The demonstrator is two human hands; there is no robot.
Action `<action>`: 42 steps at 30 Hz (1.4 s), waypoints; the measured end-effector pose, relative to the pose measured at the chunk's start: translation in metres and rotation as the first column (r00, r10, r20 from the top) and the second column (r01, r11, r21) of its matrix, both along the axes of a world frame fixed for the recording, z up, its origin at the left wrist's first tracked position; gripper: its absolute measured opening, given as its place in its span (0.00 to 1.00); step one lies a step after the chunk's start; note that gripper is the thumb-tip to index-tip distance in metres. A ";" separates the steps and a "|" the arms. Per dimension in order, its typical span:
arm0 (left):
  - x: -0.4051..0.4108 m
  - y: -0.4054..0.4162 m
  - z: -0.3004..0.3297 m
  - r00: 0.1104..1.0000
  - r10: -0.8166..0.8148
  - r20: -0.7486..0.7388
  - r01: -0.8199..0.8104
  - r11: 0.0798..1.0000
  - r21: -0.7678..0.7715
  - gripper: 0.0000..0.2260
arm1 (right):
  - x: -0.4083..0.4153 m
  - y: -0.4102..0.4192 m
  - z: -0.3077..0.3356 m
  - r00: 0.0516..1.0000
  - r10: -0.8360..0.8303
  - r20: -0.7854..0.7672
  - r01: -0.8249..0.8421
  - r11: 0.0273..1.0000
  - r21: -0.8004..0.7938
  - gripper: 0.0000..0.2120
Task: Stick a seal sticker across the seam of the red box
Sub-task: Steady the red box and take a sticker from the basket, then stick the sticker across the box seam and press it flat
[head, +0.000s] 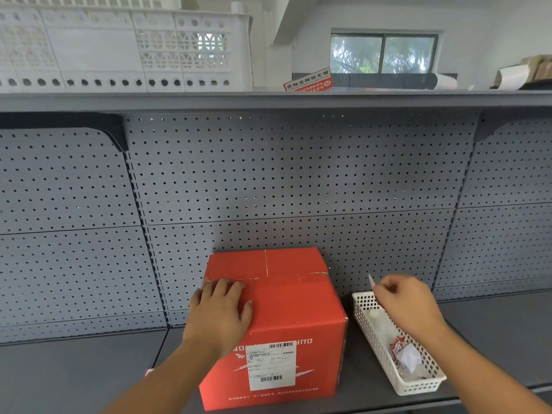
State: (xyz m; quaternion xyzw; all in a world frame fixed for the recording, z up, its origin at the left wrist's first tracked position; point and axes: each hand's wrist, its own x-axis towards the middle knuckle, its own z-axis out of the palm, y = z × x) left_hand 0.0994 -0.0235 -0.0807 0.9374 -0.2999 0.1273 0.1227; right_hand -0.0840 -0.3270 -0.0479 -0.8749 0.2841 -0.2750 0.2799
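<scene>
While the red box [277, 318] sat on the grey shelf [74, 372] between both hands, its top was pressed by the left hand [219, 313], fingers spread flat, fingertips just short of the taped seam [268, 277] running across the lid. A shipping label [270, 366] was seen on the box front, below & right of that hand. The right hand [406, 303] was held over the far end of a white mesh basket [418, 385], fingers closed in a pinch on a small white strip [371, 280], poss. a sticker backing; not clear enough to tell. Red-white sticker bits [398, 348] lay in the basket, nearer than the right hand. A perforated back panel [283, 174] stood beyond both hands.
</scene>
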 end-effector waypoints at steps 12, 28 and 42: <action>-0.003 -0.011 0.012 0.954 -0.237 0.183 0.268 0.949 -0.166 0.08 | 0.043 0.052 0.023 0.959 0.188 0.213 -0.161 0.977 -0.140 0.08; -0.025 -0.062 0.055 0.693 -0.471 -0.546 -0.328 0.468 -0.821 0.10 | 0.087 0.103 0.015 0.886 0.448 0.121 -0.336 0.799 -0.499 0.06; 0.006 -0.063 0.047 0.663 -0.433 -0.611 -0.380 0.509 -0.772 0.04 | 0.113 0.078 0.002 0.927 0.322 0.190 -0.279 0.934 -0.224 0.02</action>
